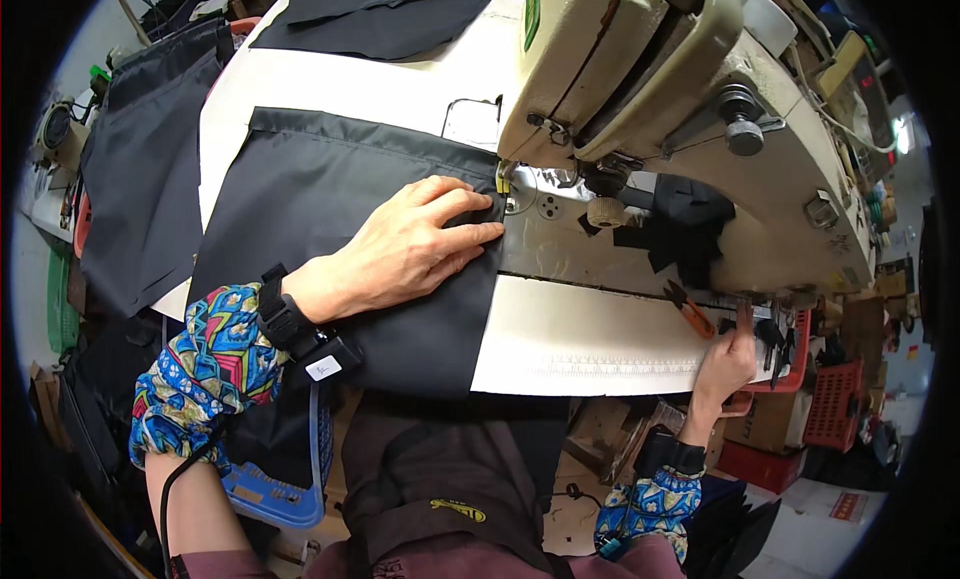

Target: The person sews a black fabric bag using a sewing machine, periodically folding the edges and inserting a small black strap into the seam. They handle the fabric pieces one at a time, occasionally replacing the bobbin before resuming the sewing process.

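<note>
A black fabric piece (330, 209) with a folded, stitched upper hem lies on the white sewing table. Its right edge sits by the presser foot (503, 182) of a cream sewing machine (790, 189). My left hand (410, 239) rests flat on this fabric, fingers stretched toward the foot. At the table's right edge, my right hand (727, 364) reaches up beside the machine's base with a finger extended; its other fingers are partly hidden, and I see nothing held. Orange-handled thread snips (690, 311) lie just left of it.
Black scraps (680, 229) lie under the machine's arm. More black fabric (375, 19) lies at the far side, and another piece (155, 169) hangs at the left. A blue basket (285, 494) stands below the table; a red basket (835, 404) is at the right.
</note>
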Available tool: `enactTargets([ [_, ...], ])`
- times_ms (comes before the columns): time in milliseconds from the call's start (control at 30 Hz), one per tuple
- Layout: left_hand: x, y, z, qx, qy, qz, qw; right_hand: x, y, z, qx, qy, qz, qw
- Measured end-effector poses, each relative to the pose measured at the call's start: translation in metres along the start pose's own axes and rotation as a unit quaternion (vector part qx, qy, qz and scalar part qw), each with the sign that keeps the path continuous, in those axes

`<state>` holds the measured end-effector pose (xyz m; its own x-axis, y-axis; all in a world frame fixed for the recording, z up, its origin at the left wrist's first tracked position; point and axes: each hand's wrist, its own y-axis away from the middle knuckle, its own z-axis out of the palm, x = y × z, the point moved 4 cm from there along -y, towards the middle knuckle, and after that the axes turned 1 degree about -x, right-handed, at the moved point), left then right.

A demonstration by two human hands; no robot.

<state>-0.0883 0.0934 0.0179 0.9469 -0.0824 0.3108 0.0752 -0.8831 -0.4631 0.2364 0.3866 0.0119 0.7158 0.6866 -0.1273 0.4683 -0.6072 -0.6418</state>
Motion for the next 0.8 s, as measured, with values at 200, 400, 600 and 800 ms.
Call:
enactTargets([
  [200, -0.004, -0.001, -0.002, -0.007, 0.005, 0.004, 1.000, -0.035, -0.008, -0.042, 0.136, -0.097, -0.061, 0.984],
  [400, 0.023, 0.024, -0.003, -0.080, -0.065, -0.030, 0.994, -0.192, 0.087, -0.040, -0.526, -0.501, -0.146, 0.671],
  [600, 0.108, 0.092, -0.016, -0.114, 0.000, -0.068, 0.991, -0.238, 0.166, -0.002, -0.586, -0.624, 0.079, 0.511],
  [800, 0.201, 0.183, -0.003, -0.123, -0.072, -0.060, 0.988, -0.228, 0.205, -0.060, -0.644, -0.622, 0.211, 0.392],
])
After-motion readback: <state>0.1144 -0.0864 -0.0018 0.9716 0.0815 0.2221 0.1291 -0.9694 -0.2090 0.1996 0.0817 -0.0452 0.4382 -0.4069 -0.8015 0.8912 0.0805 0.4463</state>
